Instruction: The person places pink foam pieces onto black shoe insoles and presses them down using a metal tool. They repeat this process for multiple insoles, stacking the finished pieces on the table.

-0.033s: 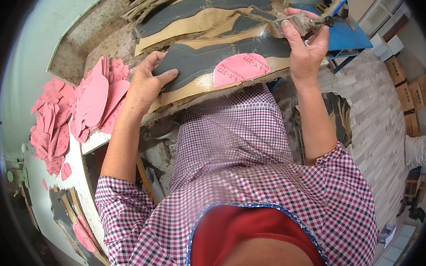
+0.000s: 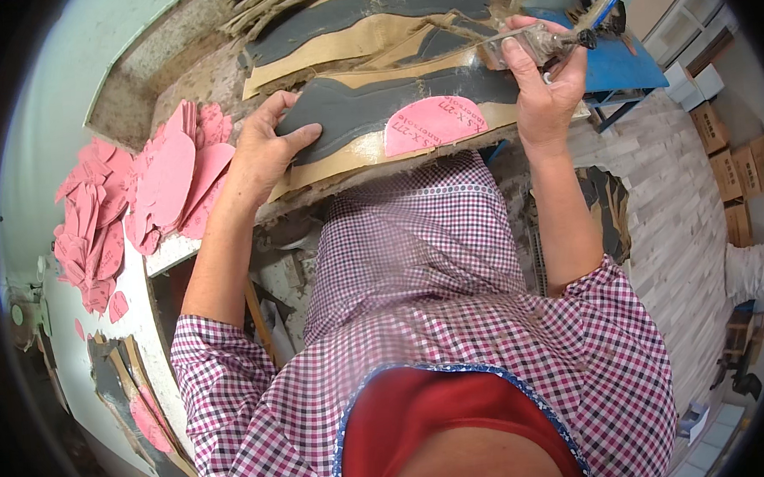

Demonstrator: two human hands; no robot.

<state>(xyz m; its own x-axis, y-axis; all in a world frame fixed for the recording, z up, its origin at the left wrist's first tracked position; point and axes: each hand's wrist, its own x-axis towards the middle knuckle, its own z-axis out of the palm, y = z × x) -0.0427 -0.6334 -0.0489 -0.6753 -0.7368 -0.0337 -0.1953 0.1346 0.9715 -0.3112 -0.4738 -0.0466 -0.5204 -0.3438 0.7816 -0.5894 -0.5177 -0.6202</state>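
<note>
My left hand (image 2: 263, 146) grips the left end of a dark grey, wavy-edged flat piece (image 2: 355, 110), thumb on top and fingers curled at its far edge. A tan sheet (image 2: 336, 160) shows along the near side of that piece. On them lies a pink half-round insole piece (image 2: 435, 125) with printing on it. My right hand (image 2: 550, 90) is closed round a metal hand tool (image 2: 537, 44) with a black knob, held over the grey piece's right end. Fingers on the tool's far side are partly hidden.
Beyond lies another tan sheet with a grey piece (image 2: 372, 13). Piles of pink insole pieces (image 2: 162, 180) sit on the white table (image 2: 165, 255) at left. A blue stand (image 2: 626, 66), a blue hose (image 2: 608, 5) and cardboard boxes (image 2: 729, 172) are at right.
My right hand and the metal tool have shifted very slightly left. The grey piece and my left hand stay almost where they were.
</note>
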